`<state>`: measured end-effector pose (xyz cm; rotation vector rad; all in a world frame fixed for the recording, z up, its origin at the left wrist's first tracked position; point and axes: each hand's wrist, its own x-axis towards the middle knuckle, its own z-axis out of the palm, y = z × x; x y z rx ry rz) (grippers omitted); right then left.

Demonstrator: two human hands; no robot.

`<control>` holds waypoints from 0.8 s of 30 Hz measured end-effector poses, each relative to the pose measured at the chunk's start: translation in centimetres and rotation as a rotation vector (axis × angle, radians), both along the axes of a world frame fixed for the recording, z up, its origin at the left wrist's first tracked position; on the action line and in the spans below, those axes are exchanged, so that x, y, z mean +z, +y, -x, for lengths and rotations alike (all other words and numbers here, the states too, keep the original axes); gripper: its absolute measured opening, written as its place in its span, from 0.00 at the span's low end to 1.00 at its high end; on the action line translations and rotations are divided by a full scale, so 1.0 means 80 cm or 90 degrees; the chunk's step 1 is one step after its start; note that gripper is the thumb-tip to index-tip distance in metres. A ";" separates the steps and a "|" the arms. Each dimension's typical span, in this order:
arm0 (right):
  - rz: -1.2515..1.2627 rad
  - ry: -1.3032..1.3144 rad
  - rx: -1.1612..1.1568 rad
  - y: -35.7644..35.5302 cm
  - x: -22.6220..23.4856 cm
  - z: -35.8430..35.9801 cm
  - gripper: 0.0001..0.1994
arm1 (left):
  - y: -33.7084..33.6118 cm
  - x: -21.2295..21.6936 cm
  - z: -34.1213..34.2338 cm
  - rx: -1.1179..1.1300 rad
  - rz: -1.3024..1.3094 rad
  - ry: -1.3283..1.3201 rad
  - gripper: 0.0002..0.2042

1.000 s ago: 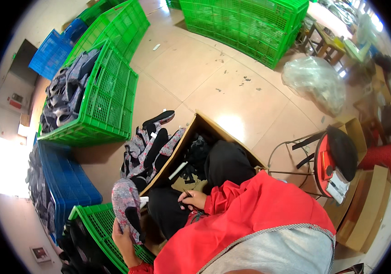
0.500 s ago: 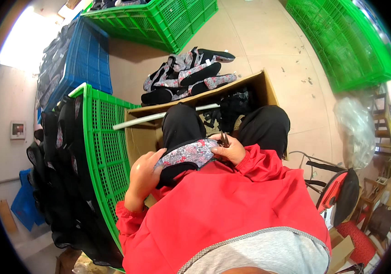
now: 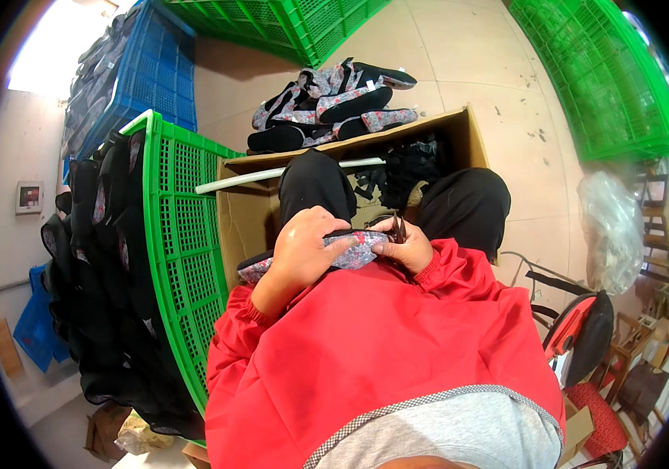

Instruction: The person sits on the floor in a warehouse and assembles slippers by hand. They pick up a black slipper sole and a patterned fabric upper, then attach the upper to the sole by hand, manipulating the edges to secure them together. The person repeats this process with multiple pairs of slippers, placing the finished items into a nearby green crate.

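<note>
Across my lap lies a cloth slipper (image 3: pixel 354 254), grey with a red flower print and black edging. My left hand (image 3: pixel 304 248) is closed over its middle, thumb on the print. The slipper's left end sticks out beneath that wrist. With thumb and fingers, my right hand (image 3: pixel 405 248) pinches the right end of the slipper. A dark pair of thread snips (image 3: pixel 398 227) also sits in the right hand, its points directed away from me. Below my knees stands an open cardboard box (image 3: pixel 244 205) with black scraps (image 3: pixel 411 176) inside.
A white rod (image 3: pixel 287 177) crosses the box. Similar slippers (image 3: pixel 334 105) are heaped beyond it. At left, a green crate (image 3: pixel 186 234) is draped with black slippers (image 3: pixel 107 289); a blue crate (image 3: pixel 154 78) stands behind. More green crates (image 3: pixel 600 78) and a clear plastic bag (image 3: pixel 609 227) are right.
My left hand has moved right and away from me, from the slipper's left end to its middle. The slipper has turned, showing less of its print. The right hand still holds its end and the snips.
</note>
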<state>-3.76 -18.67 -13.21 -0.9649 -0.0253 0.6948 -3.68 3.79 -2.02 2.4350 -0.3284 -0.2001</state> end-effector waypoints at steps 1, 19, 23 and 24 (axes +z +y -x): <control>-0.001 0.008 -0.002 0.000 0.001 0.001 0.15 | -0.005 0.001 -0.001 -0.010 0.005 0.004 0.09; 0.055 -0.071 0.188 -0.018 0.007 -0.019 0.14 | -0.023 -0.023 -0.025 0.160 0.228 0.200 0.05; 0.075 -0.107 0.203 -0.008 0.015 -0.023 0.14 | -0.026 -0.027 -0.027 0.228 0.319 0.273 0.05; 0.066 -0.109 0.205 -0.004 0.019 -0.024 0.14 | -0.028 -0.027 -0.026 0.246 0.344 0.274 0.05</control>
